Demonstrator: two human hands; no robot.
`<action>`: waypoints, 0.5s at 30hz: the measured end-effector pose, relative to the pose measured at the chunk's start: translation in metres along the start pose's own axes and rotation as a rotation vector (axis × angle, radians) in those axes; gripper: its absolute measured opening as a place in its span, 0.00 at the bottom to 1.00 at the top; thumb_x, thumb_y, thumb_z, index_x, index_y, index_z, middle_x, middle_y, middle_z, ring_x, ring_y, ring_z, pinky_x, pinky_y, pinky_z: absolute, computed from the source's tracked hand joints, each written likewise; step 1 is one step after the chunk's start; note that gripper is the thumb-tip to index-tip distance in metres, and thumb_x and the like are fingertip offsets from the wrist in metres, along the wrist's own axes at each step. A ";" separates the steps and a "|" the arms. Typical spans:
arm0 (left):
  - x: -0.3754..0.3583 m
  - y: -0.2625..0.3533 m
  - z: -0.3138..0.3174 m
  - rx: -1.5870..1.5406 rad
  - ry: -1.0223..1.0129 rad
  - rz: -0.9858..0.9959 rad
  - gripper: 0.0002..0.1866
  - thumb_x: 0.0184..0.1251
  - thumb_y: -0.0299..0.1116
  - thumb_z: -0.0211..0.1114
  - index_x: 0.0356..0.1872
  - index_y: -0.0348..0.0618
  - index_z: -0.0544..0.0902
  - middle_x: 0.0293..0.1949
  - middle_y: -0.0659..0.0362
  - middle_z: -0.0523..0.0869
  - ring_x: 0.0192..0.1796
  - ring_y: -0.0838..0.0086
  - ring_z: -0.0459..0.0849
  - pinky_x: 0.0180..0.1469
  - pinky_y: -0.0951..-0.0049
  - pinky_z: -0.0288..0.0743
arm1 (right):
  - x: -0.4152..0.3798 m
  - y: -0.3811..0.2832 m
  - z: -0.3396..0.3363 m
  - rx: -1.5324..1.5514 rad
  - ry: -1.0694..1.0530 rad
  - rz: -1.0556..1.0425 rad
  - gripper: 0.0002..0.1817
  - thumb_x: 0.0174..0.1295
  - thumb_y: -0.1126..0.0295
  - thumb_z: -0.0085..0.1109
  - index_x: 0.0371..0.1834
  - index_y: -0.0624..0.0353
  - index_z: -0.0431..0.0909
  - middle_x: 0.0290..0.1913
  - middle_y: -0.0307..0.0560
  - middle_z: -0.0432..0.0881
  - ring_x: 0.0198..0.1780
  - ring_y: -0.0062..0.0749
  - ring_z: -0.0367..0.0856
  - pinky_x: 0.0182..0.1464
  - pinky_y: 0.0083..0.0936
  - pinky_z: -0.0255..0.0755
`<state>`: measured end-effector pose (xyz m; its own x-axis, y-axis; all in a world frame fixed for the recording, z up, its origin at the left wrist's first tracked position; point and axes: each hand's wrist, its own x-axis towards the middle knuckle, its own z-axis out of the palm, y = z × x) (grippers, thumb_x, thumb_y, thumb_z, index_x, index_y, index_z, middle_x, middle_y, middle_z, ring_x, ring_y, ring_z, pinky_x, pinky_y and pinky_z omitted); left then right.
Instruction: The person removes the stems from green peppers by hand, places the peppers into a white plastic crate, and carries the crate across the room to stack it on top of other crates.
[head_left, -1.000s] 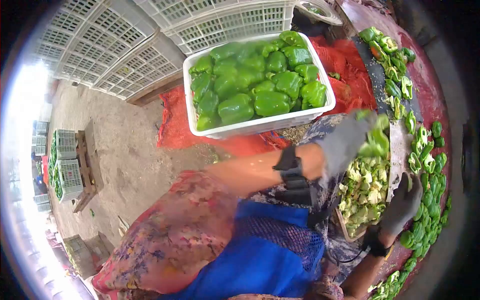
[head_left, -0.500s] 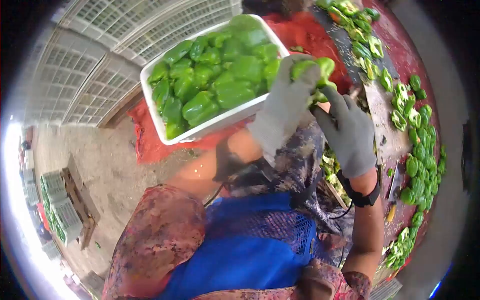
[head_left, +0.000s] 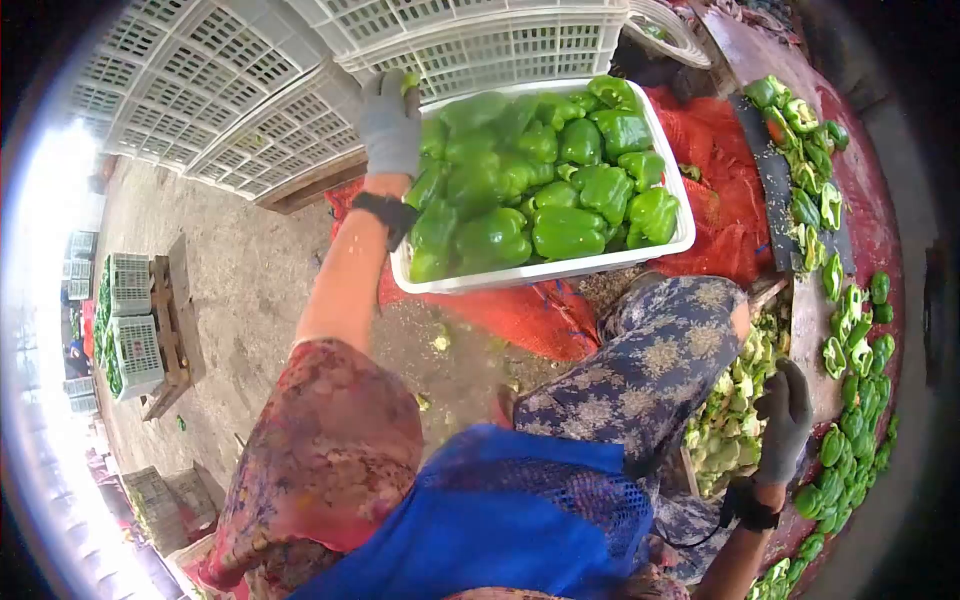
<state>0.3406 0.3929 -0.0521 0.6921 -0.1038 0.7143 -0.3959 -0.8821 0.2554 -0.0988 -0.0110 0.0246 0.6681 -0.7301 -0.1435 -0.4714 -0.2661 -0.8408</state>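
Observation:
My left hand, in a grey glove, reaches over the far left corner of a white basket. A small green pepper piece shows at its fingertips; the rest is hidden by the glove. Whole green bell peppers fill the basket, those on its left side blurred. At the right, my gloved right hand is over the edge of the red work table, beside a heap of pepper scraps. Its thumb and fingers are apart, and nothing shows between them.
White slatted crates stand stacked behind the basket. Red mesh sacking lies beneath and around it. Cut pepper halves and whole peppers line the table. More crates rest on a pallet at the left.
My hands have separated from the pepper between them. The left moved to the basket's far left corner, the right down to the table edge. The view has shifted, bringing the basket rightward.

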 end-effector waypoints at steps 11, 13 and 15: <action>-0.020 -0.101 0.112 0.168 -0.527 0.008 0.29 0.72 0.49 0.53 0.68 0.42 0.72 0.65 0.38 0.75 0.68 0.43 0.72 0.70 0.52 0.66 | -0.031 0.093 -0.099 -0.292 0.050 0.117 0.16 0.72 0.69 0.58 0.57 0.66 0.80 0.48 0.40 0.83 0.45 0.22 0.78 0.48 0.21 0.74; -0.030 -0.103 0.115 -0.019 -0.585 -0.187 0.30 0.72 0.48 0.53 0.69 0.42 0.69 0.68 0.37 0.72 0.70 0.42 0.70 0.72 0.51 0.64 | -0.040 0.079 -0.096 -0.203 0.085 0.198 0.16 0.72 0.69 0.58 0.58 0.66 0.80 0.51 0.41 0.83 0.47 0.23 0.79 0.51 0.21 0.74; -0.039 -0.106 0.110 0.007 -0.652 -0.173 0.33 0.71 0.48 0.51 0.73 0.44 0.63 0.73 0.40 0.66 0.74 0.41 0.64 0.75 0.47 0.57 | -0.042 0.108 -0.104 -0.236 0.078 0.147 0.16 0.73 0.69 0.58 0.59 0.66 0.79 0.52 0.42 0.83 0.47 0.22 0.79 0.49 0.19 0.75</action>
<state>0.4216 0.4399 -0.1791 0.9687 -0.2153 0.1236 -0.2445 -0.9135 0.3251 -0.2380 -0.0744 -0.0054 0.5406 -0.8157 -0.2060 -0.6868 -0.2865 -0.6680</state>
